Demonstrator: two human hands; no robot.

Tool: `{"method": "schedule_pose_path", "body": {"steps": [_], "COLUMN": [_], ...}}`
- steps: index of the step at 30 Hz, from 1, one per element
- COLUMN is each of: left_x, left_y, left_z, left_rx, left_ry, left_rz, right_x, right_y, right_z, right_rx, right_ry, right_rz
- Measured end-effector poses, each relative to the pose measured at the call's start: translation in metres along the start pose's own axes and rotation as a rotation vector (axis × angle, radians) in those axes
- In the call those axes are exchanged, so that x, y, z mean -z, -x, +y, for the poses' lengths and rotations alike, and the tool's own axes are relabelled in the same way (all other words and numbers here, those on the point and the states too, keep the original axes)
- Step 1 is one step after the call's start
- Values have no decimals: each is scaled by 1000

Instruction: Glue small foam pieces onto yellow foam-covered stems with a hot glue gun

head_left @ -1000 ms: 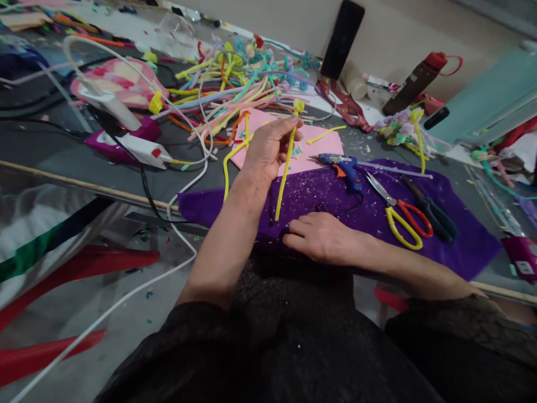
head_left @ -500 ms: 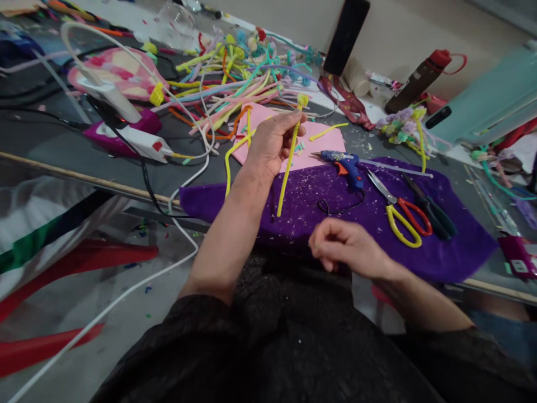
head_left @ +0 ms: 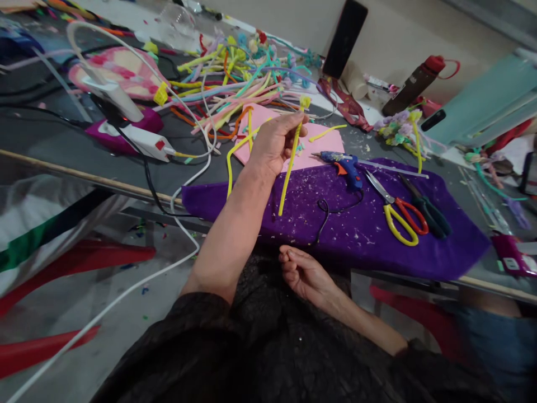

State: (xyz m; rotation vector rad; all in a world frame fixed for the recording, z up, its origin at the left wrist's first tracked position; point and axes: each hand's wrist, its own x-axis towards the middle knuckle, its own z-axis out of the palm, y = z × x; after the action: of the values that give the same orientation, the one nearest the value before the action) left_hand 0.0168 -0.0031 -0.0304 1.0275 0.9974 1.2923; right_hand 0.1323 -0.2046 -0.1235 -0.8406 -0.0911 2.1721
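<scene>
My left hand (head_left: 279, 137) pinches a yellow pipe-cleaner flower (head_left: 289, 176), its small bloom above my fingers and its stem slanting down over the purple cloth (head_left: 440, 246). Low at the table's front edge is my right hand (head_left: 304, 271), with curled fingers and the thumb pressed to the fingertips. Whether anything tiny is between them I cannot make out. Beneath my left hand lies a pink sheet (head_left: 323, 140) with yellow pipe-cleaner pieces and green scraps. A blue glue gun (head_left: 346, 165) rests on the right, beside scissors (head_left: 400, 215) with yellow and red handles and dark-handled pliers (head_left: 432, 210).
Many loose pipe cleaners (head_left: 247, 84) pile up at the back. A power strip (head_left: 121, 131) with a white cable stands left. A phone (head_left: 344, 39) leans on the wall near a dark bottle (head_left: 413, 87). Another person's leg (head_left: 486, 336) shows at lower right.
My right hand has moved left and down, off the purple cloth to the table's front edge, baring the glue gun's black cord. My left hand still holds the yellow flower in place.
</scene>
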Motion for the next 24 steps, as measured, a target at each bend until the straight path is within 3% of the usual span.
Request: {"method": "schedule_pose_path", "body": {"steps": [9,15,20,22,24], "left_x": [-1,-1,0,0,0], "left_y": [0,3,1,1,1], "left_z": [0,3,1,1,2], "left_rx": [-21,13,10,2,25], "left_ry": [-3,85,120,134,114], "left_rz": [-11,-28,-45,-56,-39], "right_x": [-2,0,3,5,7], "right_y": [-1,-10,7,25,47], "right_z": [-5,-3,0,-9,-29], "right_rx": [-10,-24,28,69,206], "right_ry": [-202,-198,100,287,477], "right_rz": [9,25,-52,-119,-122]}}
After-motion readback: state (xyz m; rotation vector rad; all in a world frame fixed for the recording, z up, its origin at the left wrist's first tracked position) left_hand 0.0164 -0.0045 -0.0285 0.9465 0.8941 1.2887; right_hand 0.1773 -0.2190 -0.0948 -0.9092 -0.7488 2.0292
